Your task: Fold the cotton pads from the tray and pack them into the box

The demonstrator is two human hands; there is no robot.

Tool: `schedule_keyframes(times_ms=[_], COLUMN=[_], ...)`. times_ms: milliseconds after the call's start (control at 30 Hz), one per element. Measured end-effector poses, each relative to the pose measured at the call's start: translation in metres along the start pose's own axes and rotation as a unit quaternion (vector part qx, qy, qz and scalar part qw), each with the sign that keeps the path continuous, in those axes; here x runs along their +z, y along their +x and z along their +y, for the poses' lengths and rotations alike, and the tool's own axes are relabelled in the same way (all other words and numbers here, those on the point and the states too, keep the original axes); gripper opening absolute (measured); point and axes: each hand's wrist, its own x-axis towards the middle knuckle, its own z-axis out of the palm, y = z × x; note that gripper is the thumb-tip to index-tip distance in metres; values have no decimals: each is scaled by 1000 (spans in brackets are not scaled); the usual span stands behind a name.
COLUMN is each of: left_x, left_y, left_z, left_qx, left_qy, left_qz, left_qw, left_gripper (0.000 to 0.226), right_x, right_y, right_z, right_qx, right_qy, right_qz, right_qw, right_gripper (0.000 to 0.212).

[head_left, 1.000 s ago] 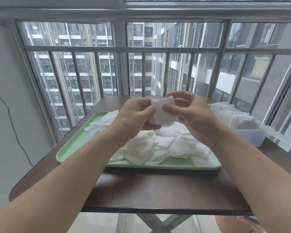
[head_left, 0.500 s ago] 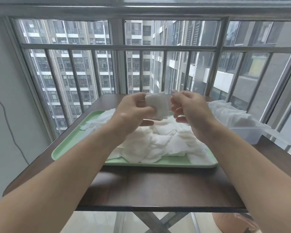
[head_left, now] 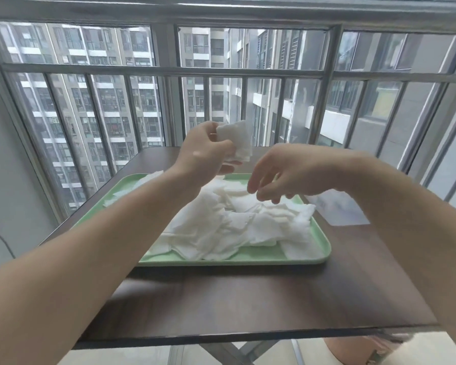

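Head view: our left hand [head_left: 203, 154] is raised above the far edge of the tray [head_left: 221, 260]. Its thumb and curled fingers pinch one folded pad [head_left: 236, 138], which is held clear of everything else. Our right hand [head_left: 287, 171] hangs palm down, just beside the left and lower, with its fingers loosely bent and pointing down at the pile [head_left: 221, 227]. It holds nothing, and we cannot tell whether its fingertips touch the pads. The pile of loose white pads is heaped across the middle and right of the green tray, with a few flat ones near its far left corner. The tray rests on the dark table [head_left: 248, 306]. Right of the tray, largely hidden behind our right forearm, the box [head_left: 337, 206] shows as a pale blurred shape whose contents we cannot make out. A metal railing [head_left: 248, 73] stands behind the table.
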Motion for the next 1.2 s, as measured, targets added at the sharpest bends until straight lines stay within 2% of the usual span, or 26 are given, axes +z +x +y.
schedule_keyframes(times_ms=[133,400,600,767,967,1067,1200], left_x=[-2,-17,-23,-32,-34,-33,-31], left_y=[-4,-1,-4,-8,-8,-9,-10], left_z=[-2,-10,-22,-20,-20,-21,-22], left_qx=[5,8,-14,-4,11,10,10], left_qy=[-10,-21,-44,-61,-41,-38,-33], left_qz=[28,41,38,35,47,39,11], left_qw=[1000,999,998,998,998,998,999], left_gripper=[25,31,25,24,23,22,23], right_x=[15,39,44,32,28,27,30], right_y=[24,42,49,37,24,25,28], right_z=[-4,-14,-8,3,16,20,19], right_qx=[-36,-25,-38,-61,-62,-81,-135], right_qy=[-61,-99,38,174,317,424,550], right_qz=[10,15,-4,28,153,191,185], right_qw=[997,995,999,982,934,881,803], right_gripper=[5,33,31,31,37,41,38])
